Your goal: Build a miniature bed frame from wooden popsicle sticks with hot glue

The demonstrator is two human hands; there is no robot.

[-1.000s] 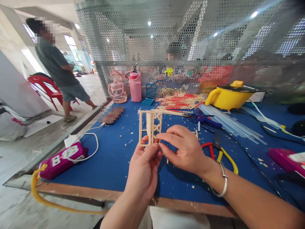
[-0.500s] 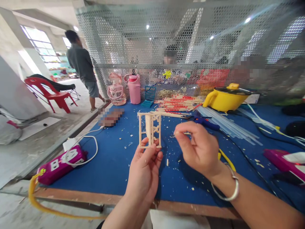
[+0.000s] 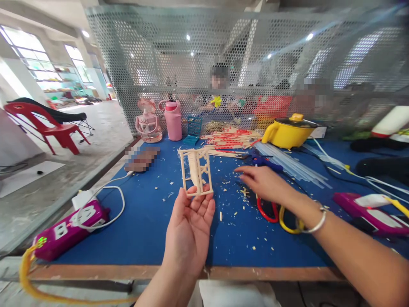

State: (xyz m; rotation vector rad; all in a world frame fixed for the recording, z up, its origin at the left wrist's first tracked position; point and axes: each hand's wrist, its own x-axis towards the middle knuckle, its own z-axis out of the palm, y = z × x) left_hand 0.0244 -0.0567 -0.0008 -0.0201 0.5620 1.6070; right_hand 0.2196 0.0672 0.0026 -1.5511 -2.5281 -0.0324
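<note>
My left hand [image 3: 193, 217], palm up with fingers partly curled, holds the base of a small frame [image 3: 195, 170] of pale wooden sticks. The frame stands tilted slightly left, with a flat strip inside and thin threads at its upper left corner. Over the right part of the mat, my right hand [image 3: 260, 181] stretches its fingers leftward; nothing shows in them, and the thumb is hidden. Close below it are a red looped handle [image 3: 267, 212], a yellow looped handle [image 3: 287, 221] and a little wooden cross piece [image 3: 244, 192]. A blue glue gun [image 3: 265, 160] lies just behind the hand.
Red-marked sticks [image 3: 228, 138], clear glue sticks [image 3: 290, 164] and a yellow pot [image 3: 289, 132] lie toward the back. Two pink bottles stand before a perforated metal screen [image 3: 179, 55]. Purple power strips [image 3: 72, 226] flank the blue mat [image 3: 140, 238]; wood scraps are scattered over it.
My right hand has gone from a pinch in the air to stretched fingers lower over the mat. The left hand has opened somewhat under the frame, which now leans. The view has turned right.
</note>
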